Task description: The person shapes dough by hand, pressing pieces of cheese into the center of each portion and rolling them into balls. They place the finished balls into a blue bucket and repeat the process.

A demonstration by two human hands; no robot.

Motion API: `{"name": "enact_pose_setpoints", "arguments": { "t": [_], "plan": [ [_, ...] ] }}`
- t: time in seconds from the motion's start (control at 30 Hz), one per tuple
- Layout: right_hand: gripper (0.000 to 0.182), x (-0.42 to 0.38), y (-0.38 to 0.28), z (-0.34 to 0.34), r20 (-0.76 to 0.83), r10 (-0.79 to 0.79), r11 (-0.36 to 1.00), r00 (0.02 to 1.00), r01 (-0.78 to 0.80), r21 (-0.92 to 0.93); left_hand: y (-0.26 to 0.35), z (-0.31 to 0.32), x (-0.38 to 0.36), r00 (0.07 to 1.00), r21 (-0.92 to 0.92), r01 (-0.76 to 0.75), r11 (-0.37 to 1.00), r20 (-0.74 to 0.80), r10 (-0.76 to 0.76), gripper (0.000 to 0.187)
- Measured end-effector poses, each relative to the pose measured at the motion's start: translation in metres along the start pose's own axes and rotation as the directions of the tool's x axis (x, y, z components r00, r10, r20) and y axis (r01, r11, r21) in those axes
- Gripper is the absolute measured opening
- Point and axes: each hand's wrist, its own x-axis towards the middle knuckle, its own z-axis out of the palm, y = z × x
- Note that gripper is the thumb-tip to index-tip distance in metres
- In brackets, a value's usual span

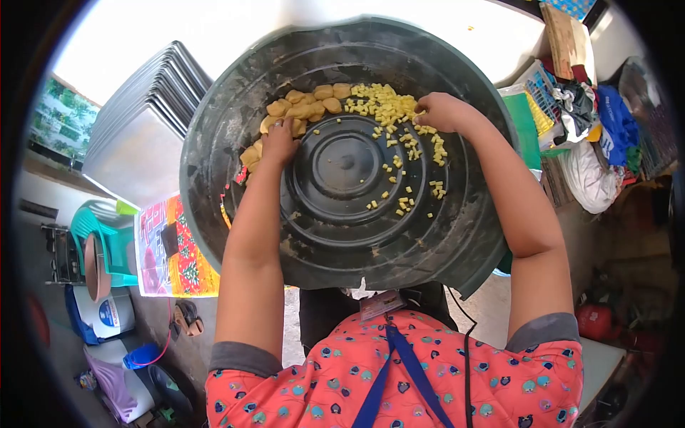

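A big round black plastic lid with ringed ridges (342, 250) lies in front of me like a tray. Flattened tan dough balls (305, 107) are piled along its far left side. To their right spreads a heap of small yellow cubes (382, 100), perhaps cheese, with loose ones scattered down toward the middle. My left hand (280, 143) is at the near edge of the dough pile, its fingers closed on a dough ball partly hidden under them. At the right end of the heap, my right hand (441, 113) has its fingertips pinched together on the yellow cubes.
Stacked metal trays (153, 118) lean at the left, above a colourful printed sheet (175, 246). A teal plastic chair (100, 246) stands farther left. Bags and a blue crate (540, 89) pile up at the right. A lanyard (410, 364) hangs over my chest.
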Motion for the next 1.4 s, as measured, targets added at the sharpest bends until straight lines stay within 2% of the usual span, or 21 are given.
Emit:
{"name": "enact_pose_setpoints", "arguments": {
  "t": [0.1, 0.2, 0.37, 0.4, 0.47, 0.5, 0.53, 0.57, 0.6, 0.63, 0.67, 0.7, 0.8, 0.83, 0.87, 0.9, 0.97, 1.1, 1.2, 1.3, 1.4],
  "plan": [
    [0.037, -0.001, 0.004, 0.001, -0.037, 0.040, 0.999, 0.999, -0.039, 0.021, 0.012, 0.004, 0.005, 0.999, 0.065, 0.054, 0.996, -0.005, -0.054, 0.049],
    [0.033, 0.003, 0.012, 0.005, -0.043, 0.092, 0.996, 0.995, -0.093, -0.010, 0.011, 0.005, 0.012, 0.999, 0.134, 0.032, 0.990, -0.015, -0.030, 0.036],
    [0.032, 0.016, 0.031, 0.020, -0.074, 0.186, 0.979, 0.980, -0.191, -0.068, 0.010, 0.005, 0.010, 0.997, 0.247, -0.071, 0.966, -0.013, 0.077, 0.016],
    [0.029, 0.021, 0.035, 0.022, -0.053, 0.169, 0.976, 0.984, -0.174, -0.132, 0.011, 0.005, 0.007, 0.995, 0.260, -0.100, 0.960, 0.001, 0.104, 0.013],
    [0.024, 0.030, 0.039, 0.024, 0.001, 0.140, 0.958, 0.990, -0.135, -0.253, 0.025, -0.026, -0.001, 0.986, 0.079, 0.031, 0.996, 0.161, -0.044, 0.012],
    [0.020, 0.034, 0.038, 0.017, 0.063, 0.039, 0.945, 0.997, -0.017, -0.326, 0.029, -0.038, -0.005, 0.963, -0.004, 0.112, 0.994, 0.249, -0.107, 0.012],
    [0.019, 0.038, 0.034, 0.008, 0.092, 0.026, 0.924, 0.995, 0.011, -0.383, 0.026, -0.040, -0.005, 0.944, -0.293, 0.235, 0.927, 0.296, -0.146, 0.013],
    [0.018, 0.044, 0.028, -0.001, 0.119, 0.012, 0.897, 0.993, 0.042, -0.439, 0.022, -0.044, 0.000, 0.923, -0.546, 0.345, 0.763, 0.347, -0.169, 0.015],
    [0.019, 0.060, 0.035, 0.000, 0.079, 0.043, 0.911, 0.996, -0.007, -0.411, 0.017, -0.047, 0.002, 0.901, -0.741, 0.426, 0.520, 0.396, -0.175, 0.017],
    [0.019, 0.064, 0.035, 0.004, 0.039, 0.041, 0.924, 0.998, -0.023, -0.381, 0.023, -0.060, -0.005, 0.895, -0.858, 0.445, 0.258, 0.415, -0.163, 0.018],
    [0.019, 0.069, 0.033, 0.008, 0.000, 0.039, 0.936, 0.999, -0.037, -0.349, 0.032, -0.070, -0.012, 0.893, -0.904, 0.428, -0.024, 0.426, -0.147, 0.019],
    [0.019, 0.076, 0.032, 0.014, -0.039, 0.039, 0.948, 0.998, -0.049, -0.314, 0.043, -0.079, -0.021, 0.894, -0.875, 0.377, -0.305, 0.430, -0.126, 0.020],
    [0.028, 0.091, 0.031, 0.052, -0.012, -0.027, 0.961, 1.000, 0.023, -0.276, 0.058, -0.086, -0.042, 0.913, -0.792, 0.366, -0.489, 0.407, 0.024, 0.026],
    [0.036, 0.085, 0.026, 0.060, 0.026, -0.039, 0.954, 0.999, 0.045, -0.296, 0.064, -0.084, -0.049, 0.927, -0.785, 0.345, -0.514, 0.371, 0.054, 0.027],
    [0.030, 0.095, 0.028, 0.074, 0.043, -0.085, 0.895, 0.996, 0.095, -0.436, 0.069, -0.082, -0.057, 0.939, -0.777, 0.325, -0.539, 0.335, 0.083, 0.027],
    [0.027, 0.098, 0.027, 0.077, 0.025, -0.094, 0.881, 0.995, 0.094, -0.463, 0.072, -0.080, -0.062, 0.949, -0.768, 0.305, -0.563, 0.296, 0.111, 0.028],
    [0.022, 0.097, 0.025, 0.084, -0.010, -0.105, 0.854, 0.994, 0.085, -0.514, 0.074, -0.075, -0.068, 0.953, -0.805, 0.297, -0.513, 0.280, 0.113, 0.029],
    [0.021, 0.101, 0.021, 0.090, -0.086, -0.126, 0.865, 0.988, 0.068, -0.496, 0.068, -0.063, -0.073, 0.953, -0.858, 0.304, -0.414, 0.278, 0.124, 0.025],
    [0.016, 0.098, 0.009, 0.092, -0.061, -0.102, 0.891, 0.993, 0.064, -0.450, 0.061, -0.057, -0.075, 0.945, -0.884, 0.325, -0.336, 0.319, 0.075, 0.021],
    [0.016, 0.090, -0.006, 0.085, 0.011, -0.117, 0.867, 0.993, 0.107, -0.487, 0.060, -0.052, -0.075, 0.952, -0.909, 0.283, -0.306, 0.304, -0.025, 0.019],
    [0.021, 0.079, -0.041, 0.057, 0.052, -0.110, 0.927, 0.993, 0.121, -0.354, 0.067, -0.056, -0.078, 0.940, -0.930, 0.285, -0.232, 0.319, -0.124, 0.017]
  ]
}}
